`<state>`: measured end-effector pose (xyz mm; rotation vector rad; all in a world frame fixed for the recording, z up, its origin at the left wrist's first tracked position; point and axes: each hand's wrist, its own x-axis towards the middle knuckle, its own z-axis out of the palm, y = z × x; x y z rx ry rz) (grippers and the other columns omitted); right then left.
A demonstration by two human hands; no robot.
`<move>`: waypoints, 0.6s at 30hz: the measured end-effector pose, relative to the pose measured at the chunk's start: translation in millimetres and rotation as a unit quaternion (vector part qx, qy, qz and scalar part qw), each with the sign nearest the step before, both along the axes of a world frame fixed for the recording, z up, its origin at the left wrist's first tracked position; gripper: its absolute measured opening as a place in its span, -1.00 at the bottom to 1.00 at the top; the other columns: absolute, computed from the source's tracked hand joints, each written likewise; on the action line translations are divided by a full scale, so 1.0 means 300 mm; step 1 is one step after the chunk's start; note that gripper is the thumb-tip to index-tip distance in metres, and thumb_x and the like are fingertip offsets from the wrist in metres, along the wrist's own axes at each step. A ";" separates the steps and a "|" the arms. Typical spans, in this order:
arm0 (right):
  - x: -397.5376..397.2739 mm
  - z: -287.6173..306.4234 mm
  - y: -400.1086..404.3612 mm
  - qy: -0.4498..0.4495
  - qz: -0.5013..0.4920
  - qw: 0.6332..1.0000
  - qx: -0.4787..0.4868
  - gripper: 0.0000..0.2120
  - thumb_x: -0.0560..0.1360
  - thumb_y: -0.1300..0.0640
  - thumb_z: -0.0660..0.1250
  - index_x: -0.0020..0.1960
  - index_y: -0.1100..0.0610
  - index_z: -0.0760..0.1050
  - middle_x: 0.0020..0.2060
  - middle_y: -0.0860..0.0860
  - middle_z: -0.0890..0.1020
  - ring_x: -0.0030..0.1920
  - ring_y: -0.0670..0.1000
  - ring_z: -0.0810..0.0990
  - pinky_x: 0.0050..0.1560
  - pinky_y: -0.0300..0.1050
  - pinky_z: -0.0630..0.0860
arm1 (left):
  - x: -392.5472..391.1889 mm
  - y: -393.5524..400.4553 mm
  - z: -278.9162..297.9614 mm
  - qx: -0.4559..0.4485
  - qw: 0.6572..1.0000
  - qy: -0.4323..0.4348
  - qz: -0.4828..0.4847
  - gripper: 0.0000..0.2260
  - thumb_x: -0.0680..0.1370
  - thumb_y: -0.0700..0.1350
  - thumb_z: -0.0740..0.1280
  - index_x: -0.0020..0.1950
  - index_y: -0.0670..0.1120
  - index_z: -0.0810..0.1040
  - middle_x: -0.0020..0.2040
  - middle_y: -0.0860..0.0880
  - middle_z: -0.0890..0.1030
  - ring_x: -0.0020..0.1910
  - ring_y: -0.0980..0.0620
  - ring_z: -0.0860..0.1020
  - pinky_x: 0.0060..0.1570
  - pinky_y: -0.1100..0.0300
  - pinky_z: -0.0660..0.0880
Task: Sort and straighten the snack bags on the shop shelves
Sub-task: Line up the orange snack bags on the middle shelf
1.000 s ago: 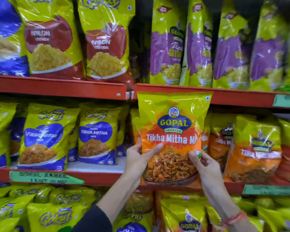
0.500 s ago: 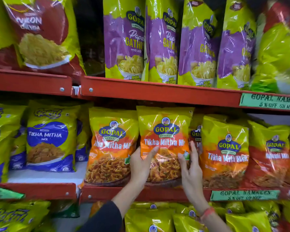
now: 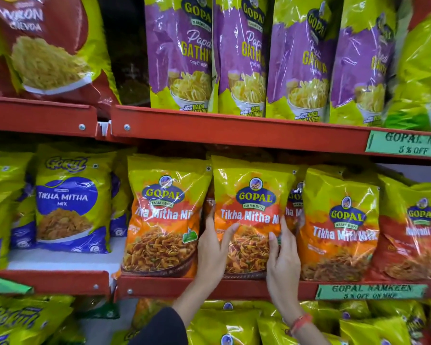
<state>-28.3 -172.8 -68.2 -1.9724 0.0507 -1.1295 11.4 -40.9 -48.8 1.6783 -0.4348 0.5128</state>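
An orange and yellow Tikha Mitha Mix bag [image 3: 251,210] stands upright on the middle red shelf [image 3: 234,286]. My left hand [image 3: 213,247] grips its lower left side and my right hand [image 3: 283,255] grips its lower right side. Matching orange bags stand on either side: one to the left [image 3: 162,215] and one to the right [image 3: 339,225]. Another bag of the same kind peeks out behind, mostly hidden.
Blue Tikha Mitha Mix bags [image 3: 70,205] stand at the left with a bare white gap [image 3: 60,260] in front. Purple Papdi Gathiya bags [image 3: 241,58] fill the upper shelf. Red bags [image 3: 418,230] sit far right. Green price labels [image 3: 368,291] hang on the shelf edges.
The bag, held up in front of the shelf a second ago, has been moved back and down onto the middle shelf between the other orange bags. Both hands still hold it.
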 end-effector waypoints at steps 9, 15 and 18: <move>-0.030 -0.048 0.039 -0.021 -0.013 0.999 -0.022 -0.39 0.57 -0.30 -0.08 0.55 -0.09 0.05 0.54 0.02 0.22 0.53 0.02 0.22 0.36 -0.24 0.27 | -0.047 0.064 -0.061 0.081 0.996 -0.033 -0.033 -0.32 0.52 0.32 0.08 0.56 0.13 -0.07 0.56 0.17 0.13 0.51 0.26 0.13 0.48 0.29 0.15; -0.117 -0.181 0.234 -0.026 -0.030 0.998 -0.042 -0.44 0.61 -0.16 0.01 0.55 0.03 0.13 0.59 -0.02 0.06 0.60 -0.04 -0.01 0.55 -0.07 0.08 | -0.182 0.249 -0.172 0.155 0.982 -0.094 -0.041 -0.48 0.61 0.09 0.10 0.55 0.03 0.09 0.51 0.23 0.17 0.49 0.36 0.10 0.40 0.48 0.05; -0.163 -0.250 0.367 0.001 0.010 0.999 -0.039 -0.50 0.62 -0.09 0.05 0.51 0.07 0.25 0.55 0.02 0.20 0.57 -0.01 0.14 0.51 -0.13 0.17 | -0.226 0.373 -0.241 0.152 0.984 -0.087 -0.029 -0.53 0.61 0.08 0.09 0.50 -0.04 0.24 0.45 0.13 0.34 0.45 0.31 0.24 0.39 0.44 0.14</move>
